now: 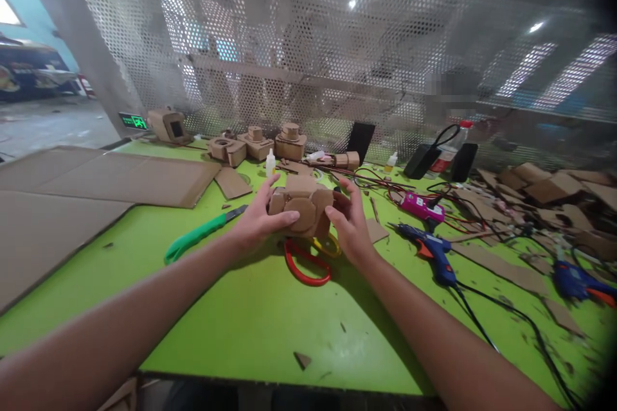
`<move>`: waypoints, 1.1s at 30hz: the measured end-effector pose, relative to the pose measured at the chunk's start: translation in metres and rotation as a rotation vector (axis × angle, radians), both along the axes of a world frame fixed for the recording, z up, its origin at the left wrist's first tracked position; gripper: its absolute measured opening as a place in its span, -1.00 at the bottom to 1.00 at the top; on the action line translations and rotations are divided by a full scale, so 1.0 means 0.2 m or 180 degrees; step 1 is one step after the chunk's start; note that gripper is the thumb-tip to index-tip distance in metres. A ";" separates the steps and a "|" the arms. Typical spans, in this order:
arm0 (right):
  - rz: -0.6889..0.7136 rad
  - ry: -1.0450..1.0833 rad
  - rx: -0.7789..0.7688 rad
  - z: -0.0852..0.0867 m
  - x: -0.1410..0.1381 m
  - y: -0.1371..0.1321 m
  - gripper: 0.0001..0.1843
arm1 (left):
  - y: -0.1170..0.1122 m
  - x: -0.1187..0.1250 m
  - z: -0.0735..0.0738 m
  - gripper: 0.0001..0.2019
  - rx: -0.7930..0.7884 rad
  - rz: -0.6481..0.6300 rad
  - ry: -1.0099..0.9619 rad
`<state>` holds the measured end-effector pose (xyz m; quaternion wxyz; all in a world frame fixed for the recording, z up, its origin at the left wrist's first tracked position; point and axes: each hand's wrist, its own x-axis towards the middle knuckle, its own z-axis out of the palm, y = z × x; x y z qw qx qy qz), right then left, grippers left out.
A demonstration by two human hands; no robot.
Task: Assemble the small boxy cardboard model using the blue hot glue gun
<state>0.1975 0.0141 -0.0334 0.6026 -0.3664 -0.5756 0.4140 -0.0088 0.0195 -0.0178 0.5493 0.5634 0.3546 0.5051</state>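
A small brown cardboard camera model (301, 213), with a round disc on the side toward me and a raised block on top, is held between both hands. My left hand (258, 221) grips its left side, thumb across the disc. On the opposite side my right hand (353, 225) holds it with the thumb on the near face; its other fingers are partly hidden. Beneath the model lie scissors with a red handle (308, 273) and a yellow loop (331, 246); their blades are hidden. Left of my left hand lies a green utility knife (200, 236).
Large cardboard sheets (110, 173) cover the table's left. Cardboard models (258, 143) line the back by a perforated metal screen (299, 45). To the right are a blue glue gun (431, 252), a second glue gun (581, 279), a pink power strip (421, 207), cables and cardboard scraps.
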 end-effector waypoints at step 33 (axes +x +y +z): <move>-0.0564 -0.1023 0.0199 0.01 -0.05 -0.08 0.04 | -0.02 0.03 -0.02 -0.69 0.2065 0.0571 0.1690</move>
